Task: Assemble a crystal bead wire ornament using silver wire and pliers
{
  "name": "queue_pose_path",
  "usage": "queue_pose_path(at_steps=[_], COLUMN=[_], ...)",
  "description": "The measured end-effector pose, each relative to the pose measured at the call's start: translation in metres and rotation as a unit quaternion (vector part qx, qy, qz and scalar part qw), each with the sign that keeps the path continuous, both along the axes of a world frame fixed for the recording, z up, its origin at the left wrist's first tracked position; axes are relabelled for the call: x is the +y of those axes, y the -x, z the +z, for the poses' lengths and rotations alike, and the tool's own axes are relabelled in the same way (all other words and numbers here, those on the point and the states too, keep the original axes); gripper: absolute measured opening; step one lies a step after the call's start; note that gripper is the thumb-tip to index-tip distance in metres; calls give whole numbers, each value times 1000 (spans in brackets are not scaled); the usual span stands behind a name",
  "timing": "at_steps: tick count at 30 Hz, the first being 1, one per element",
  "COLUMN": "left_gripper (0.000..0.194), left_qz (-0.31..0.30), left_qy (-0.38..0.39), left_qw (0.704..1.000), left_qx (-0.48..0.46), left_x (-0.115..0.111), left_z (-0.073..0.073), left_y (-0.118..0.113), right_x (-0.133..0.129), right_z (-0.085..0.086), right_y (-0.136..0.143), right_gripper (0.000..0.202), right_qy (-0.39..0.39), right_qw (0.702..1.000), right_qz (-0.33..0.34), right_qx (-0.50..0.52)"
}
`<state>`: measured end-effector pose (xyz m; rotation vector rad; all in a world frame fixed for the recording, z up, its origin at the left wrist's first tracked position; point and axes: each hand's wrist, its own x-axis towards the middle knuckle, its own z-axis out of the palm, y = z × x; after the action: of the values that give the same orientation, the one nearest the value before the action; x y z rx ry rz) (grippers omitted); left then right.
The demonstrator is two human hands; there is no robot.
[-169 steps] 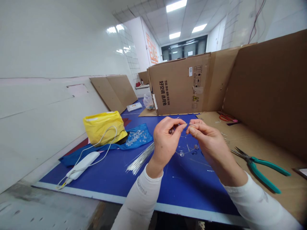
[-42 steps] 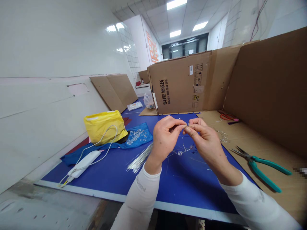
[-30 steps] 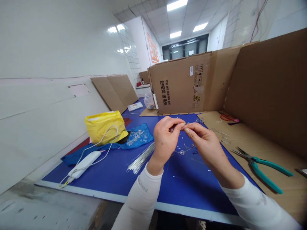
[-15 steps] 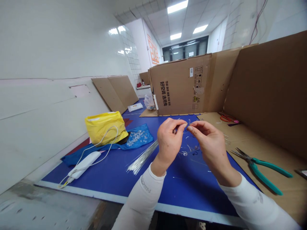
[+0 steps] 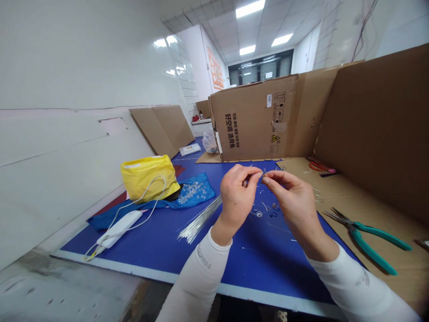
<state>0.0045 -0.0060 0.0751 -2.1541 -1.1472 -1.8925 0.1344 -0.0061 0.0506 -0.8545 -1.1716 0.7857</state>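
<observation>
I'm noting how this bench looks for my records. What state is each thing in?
Left hand: pinching a thin piece
Right hand: apparently pinching the same piece
Green-handled pliers: jaws parted
Red-handled scissors: too unclear to tell
Metal wires: bundled, near end fanned
Clear beads: loose on blue cloth
White cable: loosely looped

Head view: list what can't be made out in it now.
All in the head view:
- Pinched piece: shape too small, mostly covered by the fingers of the left hand and right hand.
- Wire bundle: upper end hidden behind the left hand.
- Yellow bag: contents hidden by its side.
- Left sleeve: print blurred.
- Item at right: cut off by the edge.
</observation>
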Motion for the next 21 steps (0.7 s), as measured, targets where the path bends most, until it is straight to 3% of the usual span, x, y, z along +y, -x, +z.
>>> queue_pose_path(at_steps=[9, 21], left_gripper=[6, 8], left_qz=[-26, -104], left_qy=[86, 206], left_qw=[994, 958], left_qx=[-63, -170], left_x=[0, 16], left_z=[2, -8], left_y=[0, 4], right_x=[1, -6], right_z=[2, 7], right_y=[4, 2], right_gripper=[21, 12], right_qy=[-19, -30], right_qw=[1000, 991], right_qz=[6, -20], right_qx=[17, -129])
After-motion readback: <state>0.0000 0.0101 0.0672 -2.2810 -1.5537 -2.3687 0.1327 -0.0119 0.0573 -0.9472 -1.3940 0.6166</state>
